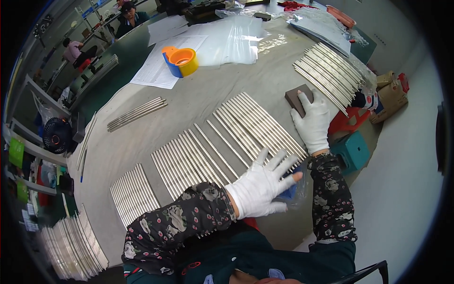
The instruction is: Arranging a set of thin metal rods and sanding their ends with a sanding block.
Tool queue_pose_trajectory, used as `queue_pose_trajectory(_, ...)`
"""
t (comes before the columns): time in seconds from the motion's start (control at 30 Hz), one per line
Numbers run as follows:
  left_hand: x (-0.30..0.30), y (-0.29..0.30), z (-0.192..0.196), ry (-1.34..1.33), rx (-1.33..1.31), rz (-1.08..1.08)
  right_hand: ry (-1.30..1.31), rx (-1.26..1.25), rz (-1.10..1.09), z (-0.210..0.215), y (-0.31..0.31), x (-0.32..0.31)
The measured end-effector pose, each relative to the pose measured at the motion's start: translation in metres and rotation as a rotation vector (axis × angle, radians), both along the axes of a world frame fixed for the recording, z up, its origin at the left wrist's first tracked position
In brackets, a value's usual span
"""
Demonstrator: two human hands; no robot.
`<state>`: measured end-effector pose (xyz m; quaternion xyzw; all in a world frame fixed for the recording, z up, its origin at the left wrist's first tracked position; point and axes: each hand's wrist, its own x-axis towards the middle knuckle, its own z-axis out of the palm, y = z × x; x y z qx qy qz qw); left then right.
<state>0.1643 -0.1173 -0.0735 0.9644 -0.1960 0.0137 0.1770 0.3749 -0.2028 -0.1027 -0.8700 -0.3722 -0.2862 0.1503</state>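
My left hand (260,187), in a white glove with a bare fingertip showing, lies spread over the near ends of a row of thin silvery metal rods (257,125). In my gloved right hand (313,120) is a dark brown rectangular block (298,98), like a sanding block, gripped between fingers and thumb. That block rests on the table just right of the row's far end. Left of my left hand, further rods (187,158) lie side by side, with a few spaced apart between the groups. My left sleeve partly hides another rod group (134,194).
A rod stack (328,75) lies at the table's far right, a small bunch (137,113) at left. Tape rolls (181,61) sit on paper sheets (153,71) beside clear plastic bags (231,42). Stools (352,151) stand at right. Two people are in the background.
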Motion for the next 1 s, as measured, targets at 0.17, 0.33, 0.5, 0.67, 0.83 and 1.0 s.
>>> queue_pose_trajectory(0.17,-0.004,-0.016,-0.007,0.038,0.135,-0.18,0.013,0.003,-0.001,0.001,-0.001,0.0)
queue_pose_trajectory(0.33,-0.002,-0.011,-0.003,0.047,0.17,-0.082,0.018,0.023,0.005,-0.004,0.003,0.002)
queue_pose_trajectory(0.5,-0.007,-0.007,0.0,0.015,0.124,-0.093,0.015,0.015,0.001,-0.002,0.0,0.003)
queue_pose_trajectory(0.67,-0.033,0.006,0.014,0.02,0.064,-0.06,0.003,0.024,-0.017,-0.003,-0.001,0.003)
queue_pose_trajectory(0.83,-0.041,0.023,-0.001,0.045,0.076,0.008,0.015,0.025,-0.023,-0.002,0.001,0.002)
queue_pose_trajectory(1.0,-0.019,0.019,-0.006,-0.045,0.068,-0.011,-0.003,0.033,-0.013,-0.003,0.002,0.004)
